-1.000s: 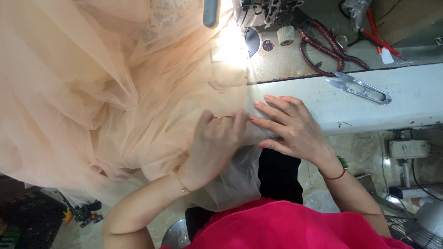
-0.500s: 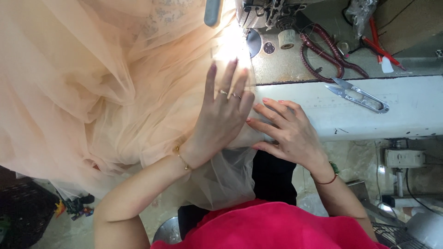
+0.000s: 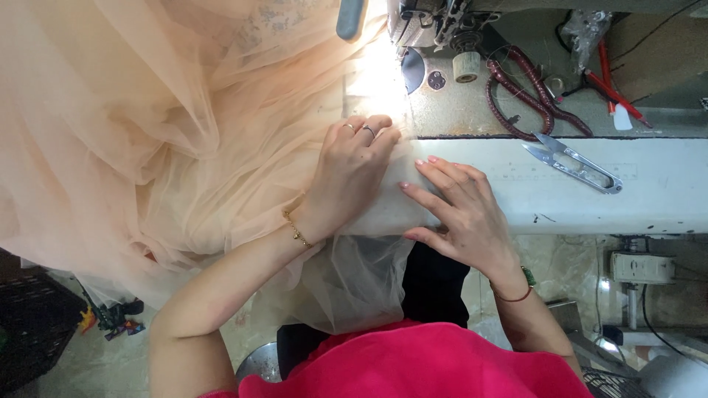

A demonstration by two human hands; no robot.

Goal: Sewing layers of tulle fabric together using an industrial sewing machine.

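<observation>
Tulle (image 3: 184, 147), peach and sheer, is spread over the white table (image 3: 664, 199) beside the sewing machine (image 3: 435, 22); it is pressed flat under the left hand (image 3: 346, 177) and right hand (image 3: 461, 210), fingers extended, grasping nothing; slack folds could be dragged or bunched near the needle; thread snips (image 3: 571, 162) and red-handled shears (image 3: 527, 99) lie well apart.

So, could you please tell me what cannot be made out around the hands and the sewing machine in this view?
Head view:
- Needle area of the sewing machine: cut off by the top edge and washed out by lamp glare.
- Table under the peach tulle: covered by the fabric.
- Left hand fingertips: curled under at the seam, so any grip is unclear.
- Right hand palm: faces down, contact hidden.
- Thread snips blade tips: too small.
</observation>
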